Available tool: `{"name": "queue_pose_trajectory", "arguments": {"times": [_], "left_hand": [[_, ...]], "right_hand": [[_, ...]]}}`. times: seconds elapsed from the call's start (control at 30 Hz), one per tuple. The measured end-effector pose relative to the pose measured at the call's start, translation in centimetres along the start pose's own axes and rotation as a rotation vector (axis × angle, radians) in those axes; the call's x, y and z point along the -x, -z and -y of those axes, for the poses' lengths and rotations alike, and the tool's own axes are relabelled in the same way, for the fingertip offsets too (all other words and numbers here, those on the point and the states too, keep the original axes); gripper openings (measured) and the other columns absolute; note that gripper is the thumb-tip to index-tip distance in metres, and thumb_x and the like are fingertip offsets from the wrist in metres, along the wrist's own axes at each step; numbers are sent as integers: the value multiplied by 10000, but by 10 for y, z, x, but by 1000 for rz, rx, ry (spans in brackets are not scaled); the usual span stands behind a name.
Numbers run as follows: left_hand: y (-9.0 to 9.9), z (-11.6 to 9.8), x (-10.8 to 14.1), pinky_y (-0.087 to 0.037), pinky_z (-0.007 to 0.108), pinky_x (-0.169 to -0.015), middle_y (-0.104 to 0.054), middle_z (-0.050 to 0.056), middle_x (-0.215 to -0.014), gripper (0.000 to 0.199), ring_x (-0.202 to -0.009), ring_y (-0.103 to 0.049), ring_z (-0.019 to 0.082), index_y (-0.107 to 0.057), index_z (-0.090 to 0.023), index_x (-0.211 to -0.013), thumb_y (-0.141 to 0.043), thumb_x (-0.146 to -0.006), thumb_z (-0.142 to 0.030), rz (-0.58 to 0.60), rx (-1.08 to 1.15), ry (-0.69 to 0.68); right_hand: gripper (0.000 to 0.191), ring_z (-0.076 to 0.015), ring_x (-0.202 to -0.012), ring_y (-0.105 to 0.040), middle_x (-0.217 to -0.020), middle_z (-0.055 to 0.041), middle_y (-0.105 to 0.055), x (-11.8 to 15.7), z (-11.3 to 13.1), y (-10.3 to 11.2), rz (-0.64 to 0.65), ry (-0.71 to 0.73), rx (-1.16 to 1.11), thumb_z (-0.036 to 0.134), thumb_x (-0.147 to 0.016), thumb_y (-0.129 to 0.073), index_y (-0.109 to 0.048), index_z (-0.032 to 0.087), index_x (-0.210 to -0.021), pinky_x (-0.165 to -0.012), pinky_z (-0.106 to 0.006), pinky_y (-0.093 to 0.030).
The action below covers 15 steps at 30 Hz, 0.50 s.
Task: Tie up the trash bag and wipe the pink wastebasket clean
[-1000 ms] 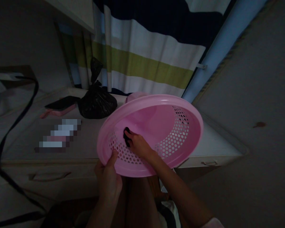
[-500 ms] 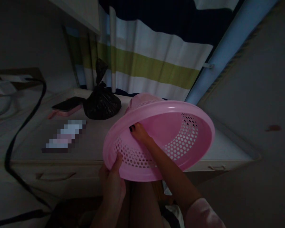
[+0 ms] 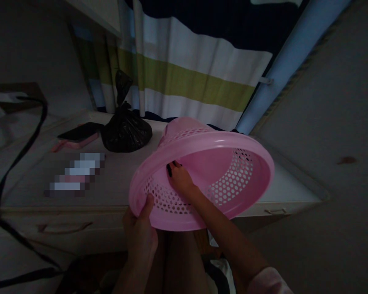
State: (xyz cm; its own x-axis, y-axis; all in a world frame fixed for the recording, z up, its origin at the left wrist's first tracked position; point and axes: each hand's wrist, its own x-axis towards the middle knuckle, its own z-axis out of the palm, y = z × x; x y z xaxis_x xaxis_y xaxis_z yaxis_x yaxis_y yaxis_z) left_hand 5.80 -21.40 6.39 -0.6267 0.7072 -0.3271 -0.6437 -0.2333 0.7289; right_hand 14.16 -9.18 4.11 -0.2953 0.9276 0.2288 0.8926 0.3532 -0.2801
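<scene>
A pink plastic basket (image 3: 202, 220), with rows of round holes in its wall, is tilted so that its wide mouth faces me. My left hand (image 3: 142, 232) grips its rim at the lower left, thumb on the inside and fingers behind. My right hand (image 3: 180, 177) reaches into the basket and is near its inner left wall. The fingers there are curled together. Something dark shows at the fingertips, too small and dim to tell whether it is nails or a held piece.
A knotted black plastic bag (image 3: 127, 128) stands on the white desk (image 3: 116, 192). Beside it lie a dark phone on a pink item (image 3: 79, 134) and a blurred-out object (image 3: 76, 171). A black cord (image 3: 18, 159) hangs at the left. A striped curtain (image 3: 196, 77) is behind.
My right hand has shifted slightly downward inside the basket, and its fingers have turned. The left hand keeps its grip on the rim. The whole view has shifted a little.
</scene>
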Motion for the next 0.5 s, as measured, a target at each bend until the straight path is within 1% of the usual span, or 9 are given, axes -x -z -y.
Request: {"name": "queue_pose_trajectory", "arguments": {"times": [0.13, 0.23, 0.37, 0.5], "left_hand": [[-1, -1, 1, -467, 434, -872, -666, 48, -844, 251, -854, -625, 185, -649, -136, -806, -710, -568, -87, 2, -9, -2], [-3, -3, 3, -479, 442, -854, -666, 56, -876, 264, -834, -627, 183, -650, -136, -832, -704, -578, -88, -2, 5, 14], [-4, -4, 7, -496, 437, -830, -670, 51, -854, 259, -807, -634, 183, -654, -135, -817, -705, -569, -82, -18, 15, 23], [-3, -4, 11, -501, 403, -827, -672, 46, -845, 273, -819, -633, 182, -657, -136, -829, -719, -565, -109, 1, 9, -10]], "right_hand": [[526, -218, -1062, -548, -1291, -189, -450, 16, 6, 1, -3, 91, -54, 126, -803, -416, -341, 95, -1322, -896, -327, -446], [561, -217, -1130, -504, -1336, -175, -408, 25, 14, 5, -16, 146, -140, 86, -785, -401, -318, 95, -1339, -916, -319, -441], [539, -204, -1150, -488, -1343, -147, -409, 32, 28, 12, -63, 199, -286, 90, -805, -356, -315, 106, -1341, -934, -315, -431], [482, -190, -1112, -512, -1275, -120, -483, 25, 35, 12, -125, 205, -363, 101, -816, -352, -376, 128, -1297, -925, -300, -428]]}}
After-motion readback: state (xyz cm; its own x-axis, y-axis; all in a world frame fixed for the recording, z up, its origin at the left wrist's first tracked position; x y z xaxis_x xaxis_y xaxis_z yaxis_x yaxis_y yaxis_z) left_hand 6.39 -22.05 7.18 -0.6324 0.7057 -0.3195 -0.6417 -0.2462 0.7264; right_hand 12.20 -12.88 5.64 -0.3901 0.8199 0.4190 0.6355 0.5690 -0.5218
